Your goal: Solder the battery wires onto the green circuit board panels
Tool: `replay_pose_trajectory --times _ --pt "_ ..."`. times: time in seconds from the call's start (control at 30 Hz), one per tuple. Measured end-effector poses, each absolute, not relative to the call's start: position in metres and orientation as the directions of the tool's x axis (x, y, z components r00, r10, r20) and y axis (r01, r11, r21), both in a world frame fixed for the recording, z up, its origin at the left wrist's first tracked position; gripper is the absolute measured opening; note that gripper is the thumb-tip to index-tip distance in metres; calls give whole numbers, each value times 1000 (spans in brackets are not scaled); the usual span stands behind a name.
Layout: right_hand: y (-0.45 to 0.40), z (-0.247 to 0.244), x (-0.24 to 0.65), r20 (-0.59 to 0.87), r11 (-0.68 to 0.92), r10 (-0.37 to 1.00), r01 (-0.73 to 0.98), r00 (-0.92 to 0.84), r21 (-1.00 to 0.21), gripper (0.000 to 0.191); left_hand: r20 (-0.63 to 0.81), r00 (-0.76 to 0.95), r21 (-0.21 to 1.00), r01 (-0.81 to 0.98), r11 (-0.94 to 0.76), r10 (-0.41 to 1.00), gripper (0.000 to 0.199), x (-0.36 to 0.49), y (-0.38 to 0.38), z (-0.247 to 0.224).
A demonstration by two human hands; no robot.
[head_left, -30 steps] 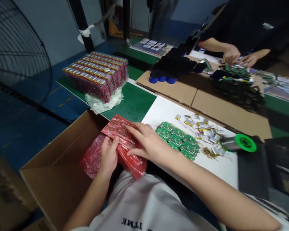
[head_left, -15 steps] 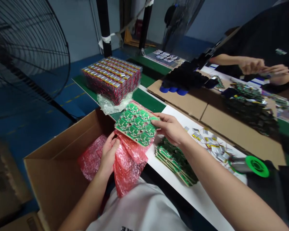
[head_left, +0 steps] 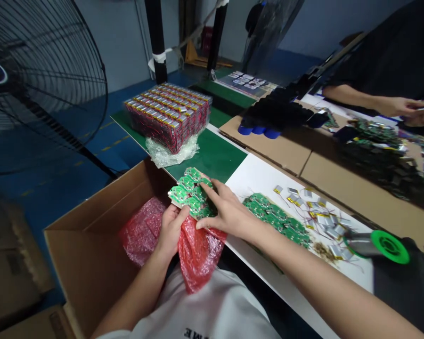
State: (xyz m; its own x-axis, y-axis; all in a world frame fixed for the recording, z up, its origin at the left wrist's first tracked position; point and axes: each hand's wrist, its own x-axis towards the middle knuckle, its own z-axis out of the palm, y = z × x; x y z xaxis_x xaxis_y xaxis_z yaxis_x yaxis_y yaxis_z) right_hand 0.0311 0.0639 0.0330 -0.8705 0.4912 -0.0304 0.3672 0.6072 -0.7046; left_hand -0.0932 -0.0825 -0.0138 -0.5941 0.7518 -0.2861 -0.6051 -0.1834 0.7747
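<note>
Holding one circuit panel (head_left: pixel 191 193), one wrapper (head_left: pixel 199 254)

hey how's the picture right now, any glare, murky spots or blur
Head view: small glints speckle the red bubble wrap; head view: the black pile at right is so dark that pieces merge; head view: the lower-left cartons look soft, and the right forearm seems stretched.

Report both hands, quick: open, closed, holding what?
Left hand: closed on the near edge of the green circuit board, thumb on top.
Right hand: fingers spread over the board's right side; grip cannot be told.
</note>
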Motion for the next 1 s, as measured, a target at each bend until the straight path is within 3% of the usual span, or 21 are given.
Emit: replay_pose_trajectory --times 0.23,0.37,0.5,0.57,0.7,0.8,0.87,1.0 --pt "63 26 25 -117 665 431 403 -895 -629 115 -282 -605 796 -581 -170 745 50 -97 -83 -15" --pt "68 43 27 -104 653 481 435 -871 -620 114 -333 -615 788 -598 -148 715 59 -102 -84 -15" --pt "72 78 67 15 658 581 460 -813 -596 108 -386 -633 774 -618 -138 671 61 -109 -88 -17" --pt "71 90 106 76 675 631 498 -772 -545 96 -402 -640 766 -627 -142 654 60 -112 -89 -19" --pt "67 82 185 -69 627 712 677 -699 -386 86 -421 -637 753 -643 -142 646 59 -116 -85 -22" --pt "64 62 213 -127 638 708 706 -695 -307 84 -415 -623 755 -643 -132 662 61 -117 -80 -21" --pt "60 57 211 -88 667 691 679 -718 -307 82 -403 -613 761 -637 -122 680 61 -116 -77 -17" --pt "41 67 162 136 724 653 561 -745 -401 67 -362 -598 781 -614 -118 716 55 -111 -76 -9"
